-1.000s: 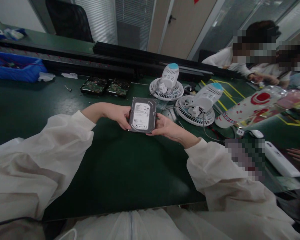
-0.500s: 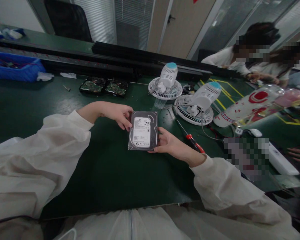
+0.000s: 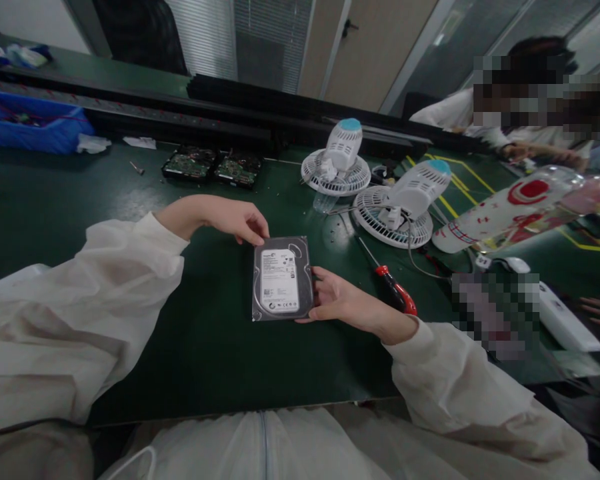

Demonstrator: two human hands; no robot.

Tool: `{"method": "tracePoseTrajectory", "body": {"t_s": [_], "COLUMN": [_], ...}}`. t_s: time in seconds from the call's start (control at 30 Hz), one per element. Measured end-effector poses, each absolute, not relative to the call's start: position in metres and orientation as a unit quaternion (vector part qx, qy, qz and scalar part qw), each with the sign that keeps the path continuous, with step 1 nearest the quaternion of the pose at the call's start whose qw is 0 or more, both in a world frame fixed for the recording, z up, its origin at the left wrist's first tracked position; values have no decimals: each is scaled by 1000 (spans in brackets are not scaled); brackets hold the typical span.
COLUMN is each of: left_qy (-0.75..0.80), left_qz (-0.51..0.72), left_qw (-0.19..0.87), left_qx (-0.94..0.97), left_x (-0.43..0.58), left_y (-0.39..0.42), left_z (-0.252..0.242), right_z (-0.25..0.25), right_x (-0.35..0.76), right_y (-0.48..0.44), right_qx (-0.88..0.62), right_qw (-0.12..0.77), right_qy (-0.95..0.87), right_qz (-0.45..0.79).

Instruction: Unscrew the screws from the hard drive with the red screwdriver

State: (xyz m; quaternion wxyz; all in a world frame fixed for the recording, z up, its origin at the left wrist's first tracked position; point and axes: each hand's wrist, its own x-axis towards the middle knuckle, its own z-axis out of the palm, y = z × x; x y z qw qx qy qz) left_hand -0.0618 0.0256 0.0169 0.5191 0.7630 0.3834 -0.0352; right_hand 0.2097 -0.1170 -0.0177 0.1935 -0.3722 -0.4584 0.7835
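Observation:
A silver-and-black hard drive (image 3: pixel 282 280) with a white label facing up is between my hands over the green table. My right hand (image 3: pixel 337 298) grips its lower right edge, thumb on top and fingers at the side. At the upper left corner, my left hand (image 3: pixel 240 220) pinches the drive between thumb and curled fingers. To the right lies a screwdriver (image 3: pixel 395 288) with a red and black handle. Two more hard drives, circuit boards up, lie farther back: one on the left (image 3: pixel 189 163), one on the right (image 3: pixel 239 169).
Two white fans, one at the back (image 3: pixel 343 150) and one nearer (image 3: pixel 415 193), lie right of centre. A blue bin (image 3: pixel 35 130) is at the back left. A decorated bottle (image 3: pixel 505 207) and a white power strip (image 3: pixel 565 317) are at the right. People sit beyond.
The hard drive has come a little nearer to me and tilted slightly. My left hand has shifted to its upper left corner, while my right hand keeps its grip.

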Motion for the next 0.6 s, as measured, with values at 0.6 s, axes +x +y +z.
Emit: {"method": "tracePoseTrajectory", "body": {"t_s": [0.6], "left_qy": [384], "left_qz": [-91], "left_qw": [474], "left_qx": [787], "left_x": [-50], "left_y": [15], "left_z": [15], "right_z": [8], "right_x": [213], "right_y": [-122], "right_qx": [-483], "right_qw": [-19], "right_qy": [-659], "right_qz": [576]}}
